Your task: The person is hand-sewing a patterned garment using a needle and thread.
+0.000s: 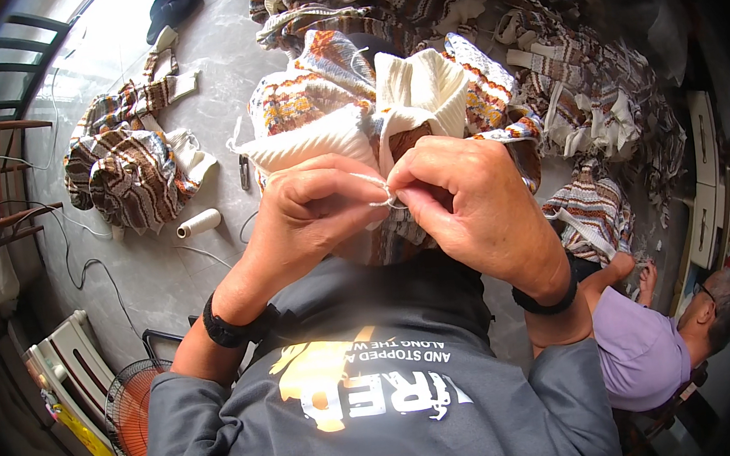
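Between my two hands runs a thin strand of white yarn (389, 196), looped at the fingertips. My left hand (305, 203) pinches it between thumb and forefinger. My right hand (479, 204) is closed in a pinch on the same yarn, almost touching the left fingertips. Beneath and beyond the hands a patterned knit sweater (304, 93) in white, orange, brown and blue lies bunched over my lap. Its cream ribbed part (422, 91) stands up in folds past my right hand. The exact shape of the loop or knot is too small to make out.
Striped knitwear lies on the floor at left (135, 171), and a big heap of knitwear (579, 75) fills the far right. A white yarn cone (199, 224) and small dark snips (244, 172) lie at left, near cords and a fan (135, 399). Another person (644, 342) sits at right.
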`<state>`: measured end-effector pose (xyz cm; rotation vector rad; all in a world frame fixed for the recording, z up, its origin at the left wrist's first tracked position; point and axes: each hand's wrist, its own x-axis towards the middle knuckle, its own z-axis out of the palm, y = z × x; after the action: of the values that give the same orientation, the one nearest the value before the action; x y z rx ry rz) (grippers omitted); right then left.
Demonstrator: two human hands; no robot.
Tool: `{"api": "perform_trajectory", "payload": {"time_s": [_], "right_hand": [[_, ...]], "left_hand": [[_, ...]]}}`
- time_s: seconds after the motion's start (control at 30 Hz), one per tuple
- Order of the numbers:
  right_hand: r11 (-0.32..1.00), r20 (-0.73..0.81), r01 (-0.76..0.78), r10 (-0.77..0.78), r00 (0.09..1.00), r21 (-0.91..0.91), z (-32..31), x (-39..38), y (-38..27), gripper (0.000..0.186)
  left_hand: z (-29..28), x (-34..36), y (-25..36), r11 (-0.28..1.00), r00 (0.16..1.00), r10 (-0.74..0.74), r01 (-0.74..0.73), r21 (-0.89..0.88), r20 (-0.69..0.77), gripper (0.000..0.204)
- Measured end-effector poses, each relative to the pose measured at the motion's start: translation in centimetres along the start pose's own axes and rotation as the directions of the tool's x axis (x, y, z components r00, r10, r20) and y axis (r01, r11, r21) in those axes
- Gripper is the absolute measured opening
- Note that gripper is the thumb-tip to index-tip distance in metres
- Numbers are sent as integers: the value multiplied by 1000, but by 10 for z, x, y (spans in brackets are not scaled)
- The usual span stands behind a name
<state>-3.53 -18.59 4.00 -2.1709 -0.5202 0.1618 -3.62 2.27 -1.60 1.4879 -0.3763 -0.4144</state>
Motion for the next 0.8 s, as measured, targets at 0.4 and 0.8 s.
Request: {"api": "perform_trajectory", "payload": {"time_s": [0.4, 0.8], "right_hand": [[997, -19, 52, -51, 999, 57, 0, 2, 5, 8], [993, -6, 59, -59, 998, 99, 10, 11, 0, 2]], "left_hand": [[-2, 2, 3, 1000, 1000, -12, 12, -24, 23, 13], [-4, 1, -1, 998, 999, 40, -41, 49, 31, 13]]}}
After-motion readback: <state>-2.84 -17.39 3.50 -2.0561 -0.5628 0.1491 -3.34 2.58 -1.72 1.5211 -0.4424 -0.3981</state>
